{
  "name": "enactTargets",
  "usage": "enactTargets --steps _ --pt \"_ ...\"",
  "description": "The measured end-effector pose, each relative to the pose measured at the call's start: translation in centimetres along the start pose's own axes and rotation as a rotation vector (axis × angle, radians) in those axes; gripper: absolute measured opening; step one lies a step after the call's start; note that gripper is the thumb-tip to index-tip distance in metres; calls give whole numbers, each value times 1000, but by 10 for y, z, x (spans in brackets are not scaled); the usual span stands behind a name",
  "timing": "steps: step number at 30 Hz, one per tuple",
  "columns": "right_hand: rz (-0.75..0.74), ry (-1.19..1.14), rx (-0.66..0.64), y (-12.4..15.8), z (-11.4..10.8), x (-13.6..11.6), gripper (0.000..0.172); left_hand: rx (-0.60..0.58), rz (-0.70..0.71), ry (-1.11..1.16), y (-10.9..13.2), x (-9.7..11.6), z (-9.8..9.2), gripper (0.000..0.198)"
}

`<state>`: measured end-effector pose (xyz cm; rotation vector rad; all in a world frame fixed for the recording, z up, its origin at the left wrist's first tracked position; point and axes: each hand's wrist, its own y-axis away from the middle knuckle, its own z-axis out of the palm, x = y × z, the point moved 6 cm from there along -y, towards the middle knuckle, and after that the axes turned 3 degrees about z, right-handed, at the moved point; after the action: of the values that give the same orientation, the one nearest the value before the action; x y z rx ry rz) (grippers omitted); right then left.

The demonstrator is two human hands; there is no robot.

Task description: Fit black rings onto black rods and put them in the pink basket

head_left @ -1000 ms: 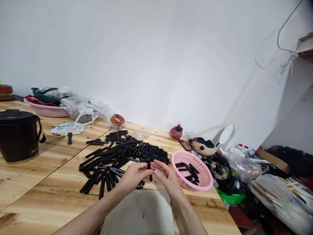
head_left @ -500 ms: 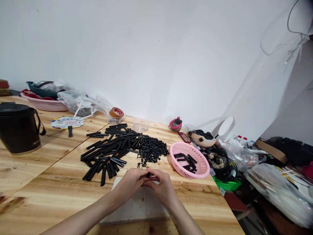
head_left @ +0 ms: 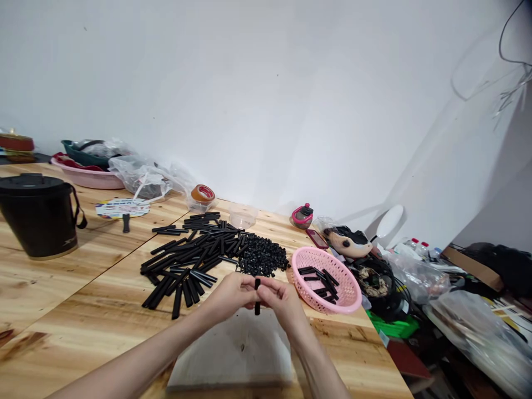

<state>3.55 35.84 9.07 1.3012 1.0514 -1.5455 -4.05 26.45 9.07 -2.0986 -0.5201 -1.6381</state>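
Between my fingertips a short black tube (head_left: 257,305) stands upright over the far edge of a pale board (head_left: 236,349). My left hand (head_left: 230,296) is closed on it from the left, and my right hand (head_left: 278,299) pinches it from the right with the thumb across its upper part. Whether a small part sits in the tube's end is too small to tell. Just beyond my hands lie a heap of black tubes (head_left: 195,255) and a pile of small black pieces (head_left: 264,256). To the right, a pink basket (head_left: 353,296) holds several black tubes.
A black lidded bucket (head_left: 37,221) and a paddle-shaped fan (head_left: 122,209) stand at the left. Tape (head_left: 203,193) and a clear bowl (head_left: 243,216) are at the back. Bags and clutter (head_left: 411,266) crowd the table's right edge.
The black tube, mostly hidden in my fingers before, now shows upright between them. My hands have turned it and shifted slightly right, and the camera view has moved a little.
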Motion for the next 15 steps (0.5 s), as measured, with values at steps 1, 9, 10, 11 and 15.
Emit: enactTargets --steps 1,9,10,11,15 --pt "-16 -8 44 2 0 0 40 12 36 -41 3 6 1 18" --pt "-119 96 208 22 -4 41 31 67 243 -462 30 -6 17 28" --pt "-107 109 199 21 -6 46 31 54 217 -425 29 -12 17 27" --pt "-97 102 183 19 -6 49 30 38 184 -387 27 -17 17 24" --pt "-39 15 32 5 -1 36 25 -11 39 -249 9 -21 10 16"
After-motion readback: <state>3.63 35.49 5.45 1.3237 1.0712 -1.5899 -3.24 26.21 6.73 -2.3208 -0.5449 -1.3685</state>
